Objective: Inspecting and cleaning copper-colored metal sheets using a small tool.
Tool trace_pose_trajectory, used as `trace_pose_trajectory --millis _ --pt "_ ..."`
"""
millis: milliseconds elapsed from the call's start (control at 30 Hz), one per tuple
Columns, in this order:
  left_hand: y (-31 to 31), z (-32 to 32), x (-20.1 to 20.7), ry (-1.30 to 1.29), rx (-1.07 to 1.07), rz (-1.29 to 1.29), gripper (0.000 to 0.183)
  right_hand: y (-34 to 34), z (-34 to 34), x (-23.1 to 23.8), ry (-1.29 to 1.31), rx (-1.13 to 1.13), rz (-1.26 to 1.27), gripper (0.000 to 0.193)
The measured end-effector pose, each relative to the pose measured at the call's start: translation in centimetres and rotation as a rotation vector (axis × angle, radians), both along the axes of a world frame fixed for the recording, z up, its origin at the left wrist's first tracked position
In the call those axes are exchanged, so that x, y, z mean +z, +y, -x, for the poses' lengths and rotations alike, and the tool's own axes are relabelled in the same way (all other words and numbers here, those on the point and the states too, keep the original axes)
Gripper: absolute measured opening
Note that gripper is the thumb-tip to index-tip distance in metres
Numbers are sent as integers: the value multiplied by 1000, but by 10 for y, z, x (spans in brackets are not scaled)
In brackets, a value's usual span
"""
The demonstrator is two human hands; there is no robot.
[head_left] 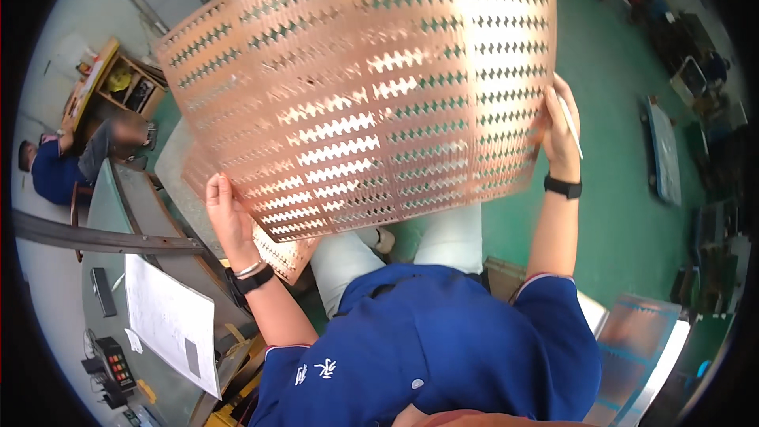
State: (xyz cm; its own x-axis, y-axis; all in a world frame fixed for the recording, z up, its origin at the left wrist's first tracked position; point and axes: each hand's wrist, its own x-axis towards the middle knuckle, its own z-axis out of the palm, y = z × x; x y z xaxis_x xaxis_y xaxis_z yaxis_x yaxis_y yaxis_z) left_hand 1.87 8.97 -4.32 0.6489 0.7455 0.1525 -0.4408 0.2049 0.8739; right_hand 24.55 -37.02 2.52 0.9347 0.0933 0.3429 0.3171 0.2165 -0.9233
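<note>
A large copper-coloured panel (360, 71), pierced with rows of zigzag slots, is held up in front of me at a tilt. Bright light glares off its right part and shines through several slots. My left hand (229, 217) pinches its near left corner, fingers closed. On the panel's right edge my right hand (561, 130) is closed too, with a slim white pen-like stick (570, 128) between its fingers. Partly hidden under the panel, another copper-coloured sheet (288, 259) shows beside my left wrist.
At left, a grey-green table (99, 269) bears a white paper sheet (170, 316), a black box with coloured buttons (113, 368) and a metal bar (103, 236) across it. A person in blue (59, 170) sits beyond. Copper-coloured panels (636, 332) stand low right; a flat trolley (662, 150) is farther right.
</note>
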Motion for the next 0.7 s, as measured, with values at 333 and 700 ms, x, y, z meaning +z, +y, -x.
trace_pose_trajectory --millis 333,700 --pt "-16 1 11 10 45 -26 9 -5 5 -8 24 99 -118 32" --pt "-9 1 6 -14 47 -24 9 2 2 -5 28 77 -127 33"
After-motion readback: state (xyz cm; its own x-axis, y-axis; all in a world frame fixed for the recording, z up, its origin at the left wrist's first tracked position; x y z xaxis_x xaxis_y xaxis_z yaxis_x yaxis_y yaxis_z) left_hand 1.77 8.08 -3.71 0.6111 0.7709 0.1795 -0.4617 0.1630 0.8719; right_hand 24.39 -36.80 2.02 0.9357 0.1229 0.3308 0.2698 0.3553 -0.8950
